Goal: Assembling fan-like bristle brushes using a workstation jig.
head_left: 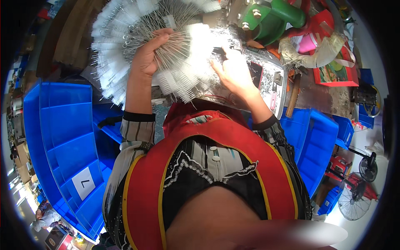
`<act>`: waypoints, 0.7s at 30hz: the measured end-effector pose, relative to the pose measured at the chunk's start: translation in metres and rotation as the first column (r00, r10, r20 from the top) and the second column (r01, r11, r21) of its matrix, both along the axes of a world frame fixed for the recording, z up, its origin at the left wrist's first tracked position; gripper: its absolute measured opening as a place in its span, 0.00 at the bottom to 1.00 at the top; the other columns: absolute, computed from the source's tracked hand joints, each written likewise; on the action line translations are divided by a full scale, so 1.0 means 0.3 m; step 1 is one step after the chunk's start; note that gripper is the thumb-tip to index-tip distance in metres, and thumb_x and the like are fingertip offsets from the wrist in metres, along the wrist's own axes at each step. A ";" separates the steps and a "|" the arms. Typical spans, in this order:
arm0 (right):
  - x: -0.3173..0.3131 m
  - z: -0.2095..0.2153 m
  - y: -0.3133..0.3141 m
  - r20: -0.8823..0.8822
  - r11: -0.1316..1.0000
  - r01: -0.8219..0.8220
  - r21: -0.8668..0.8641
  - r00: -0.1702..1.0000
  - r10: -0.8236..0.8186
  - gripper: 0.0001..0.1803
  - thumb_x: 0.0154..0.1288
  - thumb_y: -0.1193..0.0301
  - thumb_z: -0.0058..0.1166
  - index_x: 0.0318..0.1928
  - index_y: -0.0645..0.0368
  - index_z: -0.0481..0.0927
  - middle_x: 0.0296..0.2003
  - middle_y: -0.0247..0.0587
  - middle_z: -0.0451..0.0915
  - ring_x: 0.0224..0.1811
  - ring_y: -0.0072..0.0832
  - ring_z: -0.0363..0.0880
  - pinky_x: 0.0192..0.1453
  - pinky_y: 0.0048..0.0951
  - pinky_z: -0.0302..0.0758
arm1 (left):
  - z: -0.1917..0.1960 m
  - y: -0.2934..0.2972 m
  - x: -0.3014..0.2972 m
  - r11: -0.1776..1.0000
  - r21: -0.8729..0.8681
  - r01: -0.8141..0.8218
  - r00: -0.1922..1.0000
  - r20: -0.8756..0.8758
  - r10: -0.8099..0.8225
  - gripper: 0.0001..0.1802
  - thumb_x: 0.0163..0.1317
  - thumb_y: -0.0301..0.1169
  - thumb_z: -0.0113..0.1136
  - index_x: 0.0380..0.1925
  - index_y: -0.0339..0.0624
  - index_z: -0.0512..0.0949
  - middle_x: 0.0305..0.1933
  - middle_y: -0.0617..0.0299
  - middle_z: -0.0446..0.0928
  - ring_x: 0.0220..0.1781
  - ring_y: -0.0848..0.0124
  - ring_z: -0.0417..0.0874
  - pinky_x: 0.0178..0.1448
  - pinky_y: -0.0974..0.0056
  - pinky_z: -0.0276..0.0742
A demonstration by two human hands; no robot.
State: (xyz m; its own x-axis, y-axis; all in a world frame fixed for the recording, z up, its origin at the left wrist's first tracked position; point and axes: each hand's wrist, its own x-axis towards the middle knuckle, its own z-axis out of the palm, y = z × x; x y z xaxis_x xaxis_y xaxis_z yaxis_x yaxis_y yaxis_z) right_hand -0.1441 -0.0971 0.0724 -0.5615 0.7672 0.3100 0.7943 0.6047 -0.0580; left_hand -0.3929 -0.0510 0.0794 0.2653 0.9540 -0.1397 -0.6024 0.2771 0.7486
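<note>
My left hand (pixel 146 56) is closed around a thick bundle of thin wire stems. They belong to white-bristled wire brushes (pixel 109 50), which fan out on both sides of the hand, several with small loops at the wire ends. To its right, my right hand (pixel 236 73) reaches under strong light to a small metal fixture (pixel 227 39) on the bench. The thumb and forefinger are bent toward the fixture beside the bright bristles. Glare washes out the fingertips and hides whatever lies between them.
A green machine part (pixel 275 21) stands behind the fixture. A wooden-handled tool (pixel 293 96), a red-handled cutter (pixel 273 100) and a red box (pixel 335 71) lie at right. Blue bins (pixel 66 121) flank me on the left and right (pixel 316 137). A fan (pixel 354 200) stands farther right.
</note>
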 end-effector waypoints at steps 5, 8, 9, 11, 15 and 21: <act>0.016 0.100 0.017 -0.672 0.991 0.117 0.059 0.739 -0.047 0.13 0.54 0.72 0.52 0.38 0.67 0.75 0.40 0.50 0.74 0.43 0.39 0.71 0.49 0.31 0.67 | -0.011 0.022 -0.005 0.996 -0.051 0.077 0.986 0.151 -0.069 0.13 0.55 0.23 0.50 0.42 0.34 0.70 0.42 0.48 0.75 0.43 0.60 0.78 0.45 0.60 0.77; -0.020 0.187 0.032 -0.593 0.978 -0.024 0.205 0.792 0.144 0.13 0.53 0.69 0.52 0.32 0.69 0.77 0.40 0.52 0.74 0.43 0.45 0.71 0.49 0.36 0.66 | -0.048 0.056 0.032 0.989 -0.065 0.133 0.973 0.197 -0.118 0.14 0.54 0.23 0.50 0.42 0.33 0.70 0.42 0.47 0.75 0.43 0.60 0.78 0.46 0.59 0.77; -0.043 0.170 0.042 -0.465 0.952 -0.054 0.300 0.863 0.195 0.14 0.54 0.67 0.51 0.32 0.68 0.77 0.40 0.54 0.74 0.44 0.46 0.71 0.50 0.38 0.66 | -0.059 0.068 0.048 0.989 -0.070 0.134 0.972 0.202 -0.118 0.14 0.54 0.23 0.51 0.42 0.33 0.70 0.42 0.47 0.75 0.42 0.60 0.78 0.47 0.58 0.77; -0.073 0.097 0.106 -0.322 0.965 -0.108 0.240 0.929 0.184 0.15 0.55 0.62 0.49 0.33 0.63 0.78 0.41 0.59 0.73 0.47 0.49 0.70 0.52 0.41 0.65 | -0.071 0.090 0.090 0.987 -0.076 0.141 0.974 0.187 -0.125 0.14 0.54 0.23 0.51 0.42 0.33 0.70 0.41 0.48 0.75 0.42 0.61 0.78 0.46 0.59 0.77; -0.060 0.009 0.115 -0.241 0.974 -0.081 0.210 0.962 0.132 0.15 0.54 0.62 0.50 0.34 0.60 0.78 0.44 0.64 0.71 0.48 0.51 0.68 0.53 0.43 0.64 | -0.094 0.109 0.118 0.981 -0.054 0.184 0.981 0.078 -0.179 0.16 0.55 0.23 0.50 0.45 0.32 0.68 0.46 0.47 0.72 0.47 0.61 0.76 0.50 0.59 0.76; 0.023 0.046 0.049 -0.695 0.980 -0.023 -0.199 0.708 -0.124 0.16 0.53 0.64 0.52 0.40 0.59 0.76 0.42 0.54 0.73 0.45 0.45 0.70 0.53 0.38 0.65 | -0.107 0.109 0.128 0.984 -0.074 0.160 0.987 0.001 -0.161 0.16 0.54 0.22 0.50 0.45 0.32 0.67 0.46 0.47 0.72 0.46 0.62 0.77 0.48 0.62 0.78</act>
State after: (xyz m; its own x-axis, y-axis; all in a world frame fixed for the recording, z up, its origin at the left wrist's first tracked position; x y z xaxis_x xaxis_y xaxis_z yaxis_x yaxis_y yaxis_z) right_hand -0.1373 -0.0823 0.0862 -0.1968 0.8701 0.4519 0.5074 0.4848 -0.7124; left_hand -0.3546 -0.0183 0.0472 0.4133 0.8861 -0.2097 -0.5418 0.4244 0.7255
